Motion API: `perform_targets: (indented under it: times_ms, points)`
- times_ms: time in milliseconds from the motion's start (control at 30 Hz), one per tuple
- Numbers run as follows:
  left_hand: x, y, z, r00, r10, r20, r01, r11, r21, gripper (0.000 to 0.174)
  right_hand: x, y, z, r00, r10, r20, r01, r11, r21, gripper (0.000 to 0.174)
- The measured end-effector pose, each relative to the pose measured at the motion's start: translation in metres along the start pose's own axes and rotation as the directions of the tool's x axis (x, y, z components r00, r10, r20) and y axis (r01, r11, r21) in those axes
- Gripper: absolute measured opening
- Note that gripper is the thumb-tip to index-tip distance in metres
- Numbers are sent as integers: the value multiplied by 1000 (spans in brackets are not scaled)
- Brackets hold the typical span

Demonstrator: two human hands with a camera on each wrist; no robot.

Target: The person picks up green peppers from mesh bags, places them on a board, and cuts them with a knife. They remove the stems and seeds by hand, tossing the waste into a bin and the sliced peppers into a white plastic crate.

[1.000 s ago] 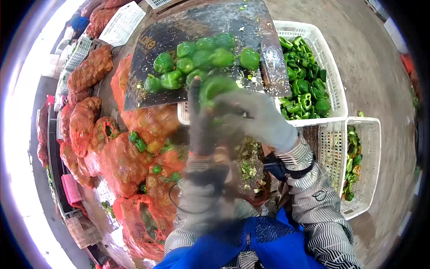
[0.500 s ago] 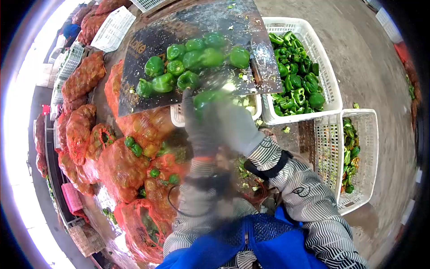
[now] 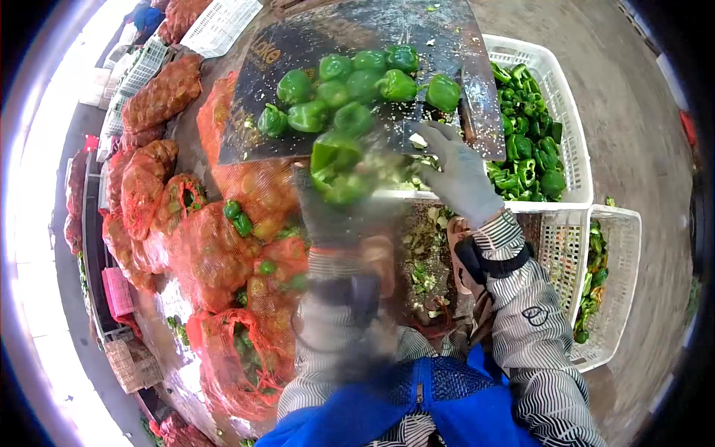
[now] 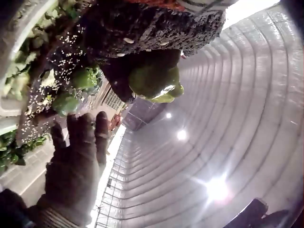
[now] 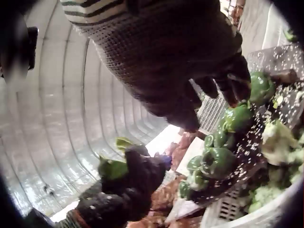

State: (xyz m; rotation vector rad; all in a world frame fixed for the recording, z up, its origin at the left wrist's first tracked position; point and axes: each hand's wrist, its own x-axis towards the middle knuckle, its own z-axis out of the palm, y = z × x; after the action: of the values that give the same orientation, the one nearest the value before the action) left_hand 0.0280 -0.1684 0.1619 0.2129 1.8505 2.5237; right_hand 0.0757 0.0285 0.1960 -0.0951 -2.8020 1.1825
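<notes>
The left hand (image 3: 328, 212), in a dark dirty glove and blurred in the head view, holds a green pepper (image 3: 335, 170) with an opened, hollow side. In the left wrist view that pepper (image 4: 154, 80) shows beyond the dark glove. The right hand (image 3: 460, 170), in a grey glove, holds nothing; its fingers are spread near the board's front edge, below a single whole pepper (image 3: 444, 93). Several green peppers (image 3: 335, 68) lie grouped on the dark board (image 3: 298, 37). The right wrist view has the right hand (image 5: 175, 61) above the peppers, fingers loosely bent downward.
Right of the board, a white crate (image 3: 577, 127) holds green pepper pieces. Another crate (image 3: 625, 283) with scraps stands nearer. Pale scraps (image 3: 398, 175) fill a container under the board's front edge. Red mesh sacks (image 3: 201, 261) crowd the left, and a handled tool (image 3: 467, 123) lies on the board.
The right hand has moved away from the left hand and its pepper, rightward to the board's front edge, and its fingers have spread. The left hand still holds a pepper, now with its hollow showing.
</notes>
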Motion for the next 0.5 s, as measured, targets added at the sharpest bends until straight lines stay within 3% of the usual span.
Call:
perform_targets:
  times_ms: [33,67,100,133,167,200,233,300,333,400,433,467,500]
  points:
    - [-4,-7,-3,974,-161,161,216,879,-426,59,0,-5,-6,991,-132,28,125,974,187,69]
    - [-9,5,10,901,-227,369,431,546,-718,59,0,-13,-7,991,-127,30,120,976,182,69]
    - [-19,13,23,918,-325,228,391,639,-663,57,-1,-20,-7,983,-182,36,160,930,332,63]
    - [-18,18,34,897,-371,240,435,641,-632,55,-2,-23,-5,972,-234,30,191,858,477,57]
    - [-22,17,34,909,-344,236,416,775,-475,54,-2,-20,4,957,-262,-123,290,864,413,49]
    - [-27,16,35,918,-316,240,380,875,-301,54,-1,-14,3,961,-248,-120,275,869,412,49]
    - [-29,16,37,912,-331,244,396,868,-301,54,1,-6,0,974,-206,-97,228,882,412,44]
    - [-26,25,47,843,-345,413,489,812,-318,74,0,-4,-8,974,-197,-110,224,906,360,33]
    - [-28,30,48,823,-401,402,534,789,-305,81,-1,-4,-14,977,-186,-103,211,908,363,33]
    - [-19,20,45,793,-349,499,512,826,-237,85,1,-2,-20,993,-108,38,90,940,330,31]
    - [-22,22,41,778,-423,463,542,825,-157,85,4,9,-14,979,-189,-71,202,927,317,29]
    - [-22,22,42,775,-430,462,547,823,-151,85,4,9,-17,980,-183,-72,197,926,323,29]
    - [-21,21,44,722,-425,546,603,774,-195,83,2,8,-22,992,-125,-36,129,929,347,28]
